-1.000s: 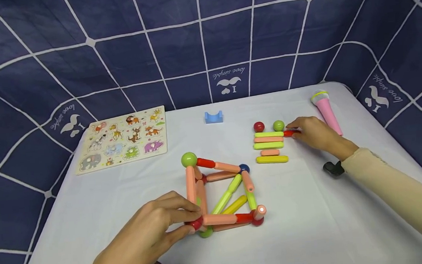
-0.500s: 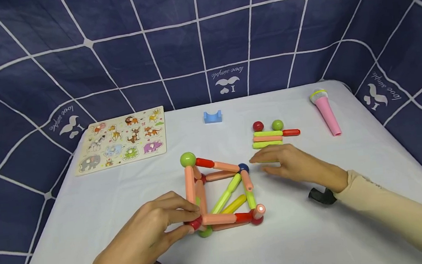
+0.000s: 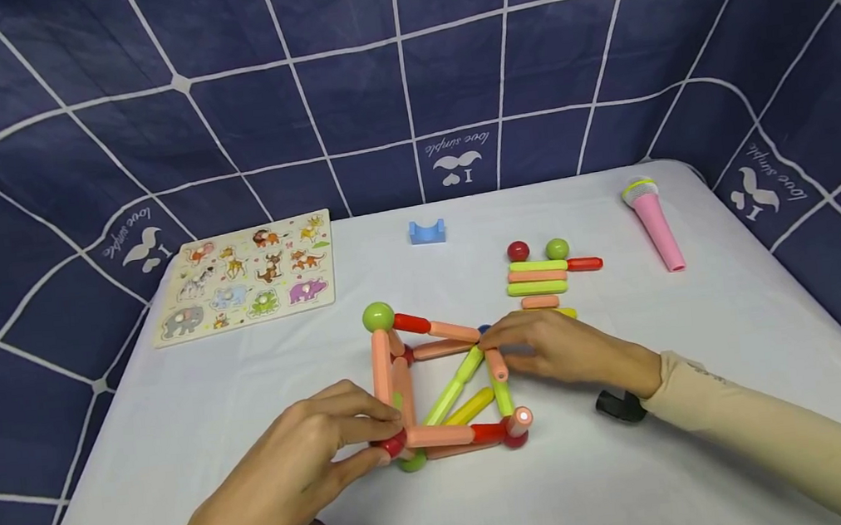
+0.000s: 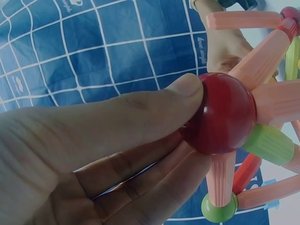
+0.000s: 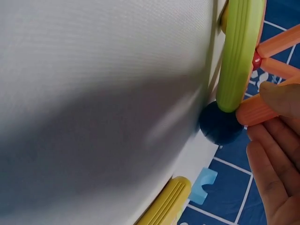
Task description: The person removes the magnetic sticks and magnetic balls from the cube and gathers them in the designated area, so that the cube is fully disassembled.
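Observation:
A frame of magnetic sticks and balls stands on the table in front of me. My left hand (image 3: 294,453) pinches the red ball (image 4: 225,112) at its near left corner, thumb on one side and fingers beneath. Salmon sticks and a green stick (image 4: 269,144) fan out from that ball. At the far right corner, my right hand (image 3: 566,348) pinches a salmon stick (image 5: 255,110) joined to the dark blue ball (image 5: 220,123). A green stick (image 5: 240,56) also meets this ball. In the head view the fingers mostly cover the blue ball.
Loose sticks (image 3: 538,288) lie behind my right hand, with a red ball (image 3: 518,251) and a green ball (image 3: 558,249). A pink microphone (image 3: 659,229) is at far right, a blue block (image 3: 427,232) at the back. An animal puzzle board (image 3: 245,278) lies far left.
My right hand has left the red loose stick, moved left and toward me, and now pinches at the frame's blue-ball corner. My left hand has stayed on the red ball.

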A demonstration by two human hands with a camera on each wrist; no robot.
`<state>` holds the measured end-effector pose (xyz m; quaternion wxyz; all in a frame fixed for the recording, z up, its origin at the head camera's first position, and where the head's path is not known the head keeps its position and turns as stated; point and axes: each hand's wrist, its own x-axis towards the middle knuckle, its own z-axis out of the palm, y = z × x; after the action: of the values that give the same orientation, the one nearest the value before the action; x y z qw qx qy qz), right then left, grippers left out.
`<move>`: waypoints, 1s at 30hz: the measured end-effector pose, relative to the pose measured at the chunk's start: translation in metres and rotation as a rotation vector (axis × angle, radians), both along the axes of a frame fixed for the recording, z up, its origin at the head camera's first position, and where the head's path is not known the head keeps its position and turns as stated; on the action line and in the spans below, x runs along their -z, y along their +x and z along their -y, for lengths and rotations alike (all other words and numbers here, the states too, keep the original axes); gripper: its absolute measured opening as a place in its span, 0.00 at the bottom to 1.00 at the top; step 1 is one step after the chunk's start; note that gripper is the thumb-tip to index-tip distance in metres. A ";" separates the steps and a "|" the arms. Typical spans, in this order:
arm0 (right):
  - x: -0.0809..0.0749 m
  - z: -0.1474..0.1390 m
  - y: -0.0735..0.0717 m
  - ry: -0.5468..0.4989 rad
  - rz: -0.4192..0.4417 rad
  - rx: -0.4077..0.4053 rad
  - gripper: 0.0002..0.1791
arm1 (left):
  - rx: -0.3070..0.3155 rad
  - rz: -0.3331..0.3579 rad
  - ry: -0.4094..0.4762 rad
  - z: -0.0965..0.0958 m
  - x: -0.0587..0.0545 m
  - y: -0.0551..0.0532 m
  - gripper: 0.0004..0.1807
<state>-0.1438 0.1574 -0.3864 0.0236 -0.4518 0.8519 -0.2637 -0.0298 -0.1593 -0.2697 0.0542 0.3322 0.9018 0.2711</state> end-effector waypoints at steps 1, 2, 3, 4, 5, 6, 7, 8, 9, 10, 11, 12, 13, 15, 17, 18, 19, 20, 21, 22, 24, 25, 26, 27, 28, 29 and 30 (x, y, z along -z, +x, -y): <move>0.000 0.000 0.000 0.000 0.005 0.000 0.20 | 0.002 -0.004 0.000 0.000 0.000 0.000 0.14; 0.000 0.001 -0.001 0.000 0.009 -0.002 0.20 | 0.003 -0.009 -0.001 0.000 0.000 0.000 0.14; -0.001 0.001 -0.001 -0.002 0.016 -0.004 0.19 | 0.002 -0.012 -0.001 0.000 0.000 0.000 0.14; -0.001 0.001 -0.001 -0.006 0.027 -0.005 0.19 | 0.005 -0.018 0.000 0.000 -0.001 0.000 0.14; 0.000 0.001 -0.002 -0.018 0.047 -0.008 0.18 | 0.006 -0.024 0.001 0.000 0.000 0.000 0.14; 0.000 0.001 -0.002 -0.031 0.069 -0.004 0.18 | 0.007 -0.029 0.000 0.000 0.000 0.000 0.14; 0.000 0.001 -0.003 -0.050 0.089 0.004 0.17 | 0.007 -0.029 -0.002 0.000 0.000 0.000 0.14; 0.000 0.000 -0.004 -0.073 0.111 0.017 0.16 | 0.005 -0.027 -0.006 0.000 0.000 0.000 0.14; 0.001 0.000 -0.005 -0.100 0.135 0.034 0.16 | 0.005 -0.026 -0.009 0.000 0.000 0.000 0.14; 0.001 0.000 -0.007 -0.130 0.161 0.053 0.15 | 0.004 -0.020 -0.015 0.000 0.000 0.000 0.14; 0.002 0.000 -0.008 -0.163 0.193 0.076 0.15 | 0.005 -0.012 -0.020 0.000 0.000 0.000 0.14; 0.002 0.000 -0.009 -0.190 0.217 0.105 0.14 | 0.006 -0.005 -0.026 0.000 0.000 -0.001 0.14; 0.002 0.000 -0.010 -0.214 0.242 0.133 0.13 | 0.008 0.001 -0.029 0.000 0.000 -0.001 0.14; 0.002 0.001 -0.012 -0.246 0.298 0.192 0.12 | 0.008 0.006 -0.037 0.000 0.000 -0.001 0.14; 0.002 0.002 -0.014 -0.257 0.354 0.244 0.13 | 0.003 0.010 -0.042 0.000 -0.001 -0.001 0.14; 0.002 0.003 -0.014 -0.259 0.372 0.263 0.14 | 0.004 0.005 -0.039 0.000 -0.001 -0.001 0.14; 0.003 0.003 -0.015 -0.267 0.388 0.272 0.15 | 0.005 0.000 -0.036 0.000 -0.001 -0.001 0.14; 0.005 0.004 -0.016 -0.271 0.401 0.280 0.15 | 0.005 -0.003 -0.035 0.000 -0.001 -0.001 0.14; 0.006 0.004 -0.017 -0.277 0.411 0.282 0.16 | 0.007 -0.005 -0.033 0.000 -0.001 -0.001 0.14; 0.008 0.005 -0.017 -0.281 0.418 0.280 0.16 | 0.012 -0.010 -0.028 0.000 -0.001 -0.001 0.14; 0.011 0.006 -0.017 -0.290 0.409 0.277 0.16 | 0.022 -0.017 -0.017 0.001 0.000 -0.001 0.14; 0.012 0.007 -0.016 -0.287 0.396 0.274 0.15 | 0.022 -0.016 -0.015 0.001 0.000 -0.001 0.14; 0.012 0.007 -0.016 -0.277 0.382 0.273 0.14 | 0.023 -0.018 -0.015 0.001 0.000 -0.001 0.14; 0.012 0.008 -0.015 -0.268 0.366 0.269 0.14 | 0.024 -0.023 -0.013 0.000 0.000 -0.001 0.14; 0.013 0.008 -0.015 -0.256 0.345 0.265 0.13 | 0.022 -0.023 -0.012 0.000 0.000 -0.001 0.14; 0.013 0.008 -0.015 -0.243 0.321 0.265 0.13 | 0.019 -0.021 -0.013 0.000 -0.001 -0.001 0.14; 0.013 0.008 -0.015 -0.230 0.302 0.266 0.13 | 0.018 -0.021 -0.015 -0.001 -0.001 0.000 0.14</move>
<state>-0.1585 0.1491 -0.3997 0.0639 -0.2907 0.8551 -0.4246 -0.0303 -0.1586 -0.2688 0.0497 0.3426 0.9013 0.2605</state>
